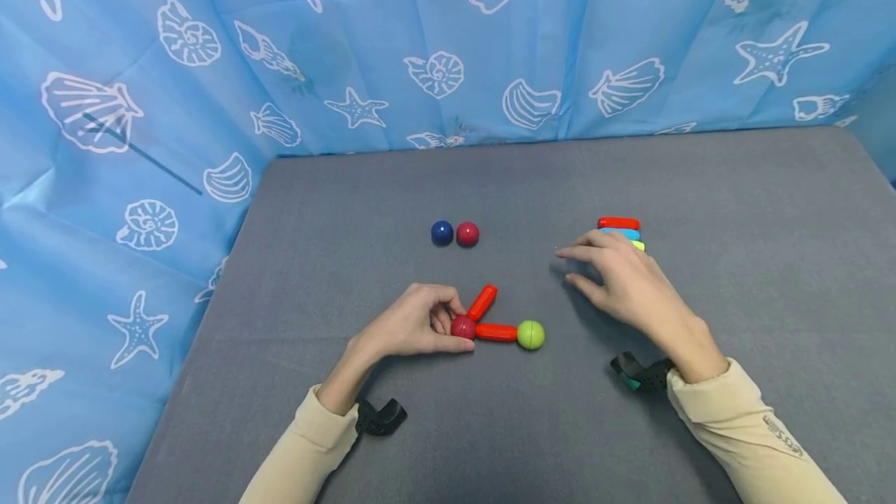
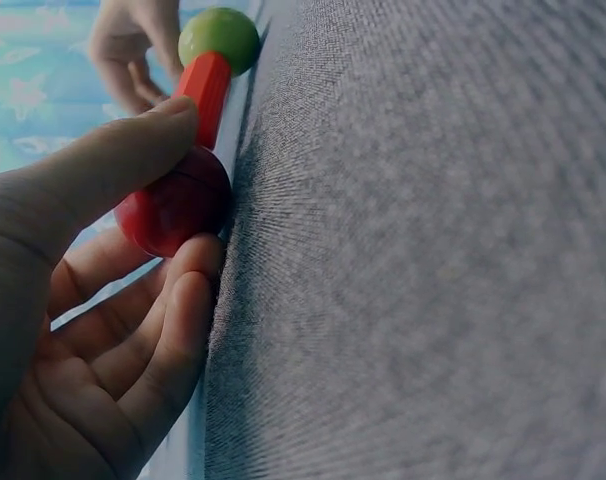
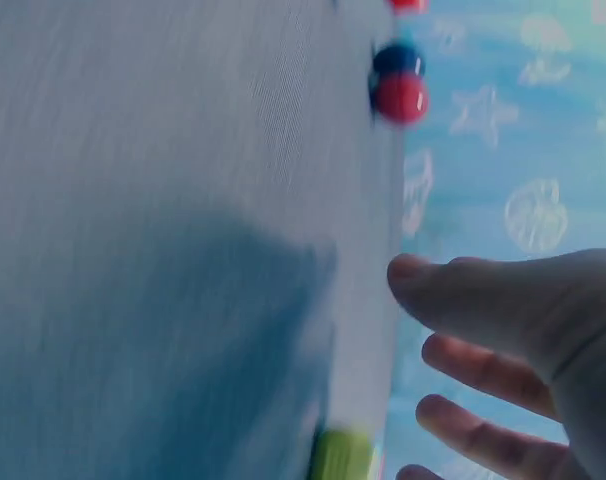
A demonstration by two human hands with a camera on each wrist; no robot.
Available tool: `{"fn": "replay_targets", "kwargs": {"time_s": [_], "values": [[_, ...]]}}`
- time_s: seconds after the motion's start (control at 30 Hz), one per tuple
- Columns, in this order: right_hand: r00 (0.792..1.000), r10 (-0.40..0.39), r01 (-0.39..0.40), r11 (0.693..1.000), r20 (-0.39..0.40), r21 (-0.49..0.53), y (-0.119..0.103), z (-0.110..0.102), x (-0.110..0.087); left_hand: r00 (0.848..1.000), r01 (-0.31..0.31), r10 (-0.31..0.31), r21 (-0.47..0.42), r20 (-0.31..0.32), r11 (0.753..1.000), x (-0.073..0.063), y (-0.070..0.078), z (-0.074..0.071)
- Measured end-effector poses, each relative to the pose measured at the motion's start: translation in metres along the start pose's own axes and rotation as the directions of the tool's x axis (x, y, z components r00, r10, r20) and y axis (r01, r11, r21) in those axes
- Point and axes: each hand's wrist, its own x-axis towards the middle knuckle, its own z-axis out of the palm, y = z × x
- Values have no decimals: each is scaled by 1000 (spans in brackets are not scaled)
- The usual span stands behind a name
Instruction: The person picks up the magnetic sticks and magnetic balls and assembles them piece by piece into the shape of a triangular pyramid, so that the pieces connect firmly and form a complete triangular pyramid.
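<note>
On the grey table [image 1: 315, 216], your left hand [image 1: 418, 323] pinches the joined piece [image 1: 488, 331] and your right hand [image 1: 619, 278] holds nothing.
Your right thumb and fingers stand wide apart, pointing left; the joined piece lies left of their tips and closer to you. Its lower red stick [image 1: 498, 333] runs left to right, from the dark red ball [image 1: 462, 327] between your left thumb and fingers to the green ball [image 1: 530, 335], the end nearer your right hand. The upper red stick [image 1: 482, 302] slants away and rightward, its far end bare. The spare sticks [image 1: 619, 222], lengthwise left to right, lie by your right knuckles, partly hidden. The loose blue ball [image 1: 442, 232] and loose red ball [image 1: 467, 234] sit side by side beyond the piece, nearer your left fingers.
</note>
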Motion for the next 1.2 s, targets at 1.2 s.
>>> {"fn": "replay_targets", "kwargs": {"time_s": [1.2], "values": [[977, 200, -203, 978, 72, 35, 31, -8, -16, 1000, 0, 0, -27, -3, 1000, 0, -3, 0]]}}
